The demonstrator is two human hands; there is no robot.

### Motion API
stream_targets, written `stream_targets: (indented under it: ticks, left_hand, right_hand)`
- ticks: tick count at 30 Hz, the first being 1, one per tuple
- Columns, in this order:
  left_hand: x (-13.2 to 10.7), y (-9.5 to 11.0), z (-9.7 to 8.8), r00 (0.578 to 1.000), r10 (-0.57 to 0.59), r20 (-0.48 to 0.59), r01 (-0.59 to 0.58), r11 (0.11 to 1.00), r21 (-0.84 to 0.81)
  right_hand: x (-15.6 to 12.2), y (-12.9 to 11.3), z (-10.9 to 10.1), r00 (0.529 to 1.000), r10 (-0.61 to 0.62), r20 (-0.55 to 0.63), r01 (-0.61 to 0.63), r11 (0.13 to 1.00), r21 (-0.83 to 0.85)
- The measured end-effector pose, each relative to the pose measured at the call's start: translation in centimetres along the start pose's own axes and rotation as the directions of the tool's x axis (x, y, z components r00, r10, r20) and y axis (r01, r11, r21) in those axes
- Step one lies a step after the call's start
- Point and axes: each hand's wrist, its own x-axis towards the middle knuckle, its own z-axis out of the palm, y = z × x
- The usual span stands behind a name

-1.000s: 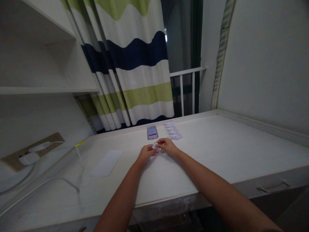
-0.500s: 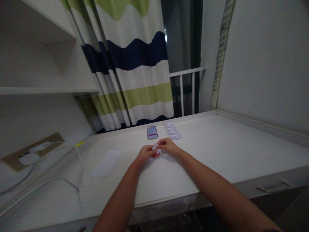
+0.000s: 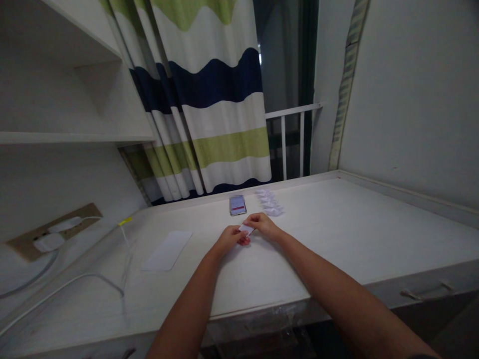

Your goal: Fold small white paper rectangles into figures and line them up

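Observation:
Between my two hands is a small folded piece of white paper (image 3: 246, 229), held just above the desk. My left hand (image 3: 232, 238) pinches its lower left side, the fingers curled beneath. From the right, my right hand (image 3: 264, 224) grips the upper edge between thumb and fingertips. Beyond my hands lies a phone (image 3: 237, 205) with its screen lit. To the right of the phone, several folded white paper pieces (image 3: 270, 203) stand in a row. A stack or sheet of white paper (image 3: 167, 251) rests flat on the left of the desk.
The white desk (image 3: 337, 224) runs to the wall on the right. White cables (image 3: 93, 275) trail from a power strip (image 3: 56, 232) at the left, below a shelf (image 3: 75, 138). A striped curtain (image 3: 228, 114) hangs behind the desk's back edge.
The view has shifted slightly, so everything sits a little further right. My fingers have adjusted on the folded paper, and more of its white face shows.

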Motion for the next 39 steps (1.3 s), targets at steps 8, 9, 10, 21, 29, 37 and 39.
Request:
stream_targets:
  ticks: [8,9,10,21,29,37,39]
  left_hand:
    - [-0.2,0.5,0.2,0.998,0.059,0.014,-0.059,0.997,0.058]
    - [-0.2,0.5,0.2,0.998,0.070,0.001,-0.070,0.996,0.057]
    - [-0.2,0.6,0.2,0.997,0.080,-0.018,-0.079,0.995,0.054]
    - [-0.1,0.6,0.0,0.997,0.048,-0.057,-0.047,0.999,0.024]
    - [0.0,0.9,-0.1,0.991,0.113,-0.069,-0.111,0.993,0.033]
    - [0.2,0.5,-0.2,0.978,0.088,-0.187,-0.082,0.996,0.036]
    - [0.2,0.6,-0.3,0.973,0.098,-0.207,-0.095,0.995,0.026]
  right_hand:
    - [-0.4,-0.4,0.2,0.998,0.067,0.008,-0.067,0.989,0.132]
    - [-0.4,-0.5,0.3,0.997,0.072,-0.006,-0.070,0.988,0.140]
    - [-0.4,-0.6,0.3,0.997,0.075,-0.021,-0.071,0.987,0.146]
    - [0.2,0.0,0.1,0.992,0.105,-0.077,-0.094,0.987,0.129]
    - [-0.1,-0.5,0.1,0.993,0.058,-0.101,-0.043,0.988,0.151]
    - [0.0,0.3,0.1,0.999,0.036,-0.009,-0.036,0.999,0.011]
    - [0.0,0.4,0.2,0.999,0.043,0.003,-0.043,0.999,-0.027]
